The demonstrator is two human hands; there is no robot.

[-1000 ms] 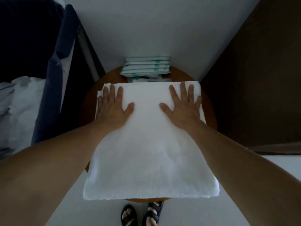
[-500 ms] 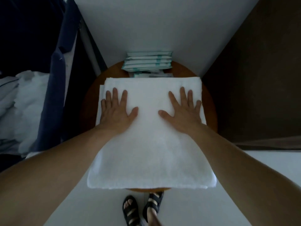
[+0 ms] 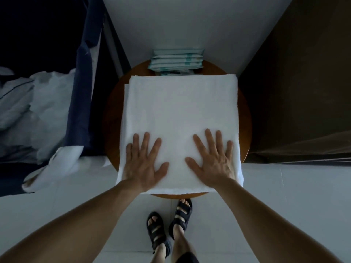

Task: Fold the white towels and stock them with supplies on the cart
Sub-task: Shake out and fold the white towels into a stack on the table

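Note:
A folded white towel [image 3: 180, 111] lies flat on a round wooden table [image 3: 246, 111] and covers most of its top. My left hand [image 3: 145, 164] presses flat on the towel's near left part, fingers spread. My right hand [image 3: 211, 160] presses flat on the near right part, fingers spread too. Behind the towel, at the table's far edge, sits a stack of flat white and teal supply packets [image 3: 176, 60].
A white wall [image 3: 190, 21] rises behind the table, and a dark brown panel [image 3: 303, 82] stands to the right. On the left is a dark blue cart bag [image 3: 83, 82] with crumpled white linen [image 3: 38, 103]. My sandalled feet [image 3: 169, 226] stand on the pale floor.
Both hands have slid back along the towel from its far part to its near edge, still flat. The view has tilted down and shows more floor and my feet.

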